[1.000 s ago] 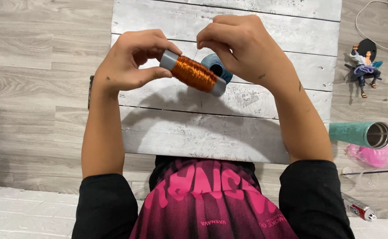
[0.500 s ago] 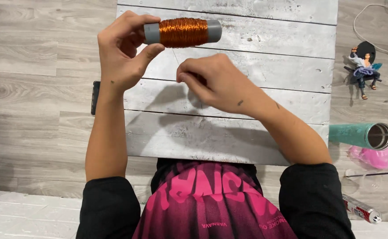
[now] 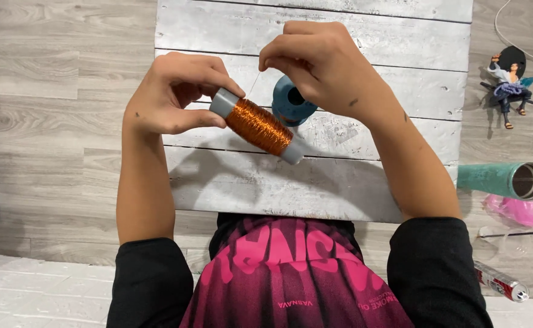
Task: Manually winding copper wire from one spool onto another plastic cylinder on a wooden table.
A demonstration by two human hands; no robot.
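Left hand [image 3: 178, 94]: closed on the grey end of a spool of orange wire [image 3: 258, 126], holding it tilted above the bench [image 3: 218, 182].
Right hand [image 3: 321, 64]: fingertips pinched on a thin strand running up from the spool.
Blue spool [image 3: 290, 104]: on the bench, just behind the orange one.
Floor, right: teal tube [image 3: 500, 179], small figurine [image 3: 509, 85].

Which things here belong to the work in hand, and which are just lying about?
In use: left hand, copper wire spool, right hand, thin wire strand, blue spool.
Lying about: figurine, teal tube, pink plastic, small can.
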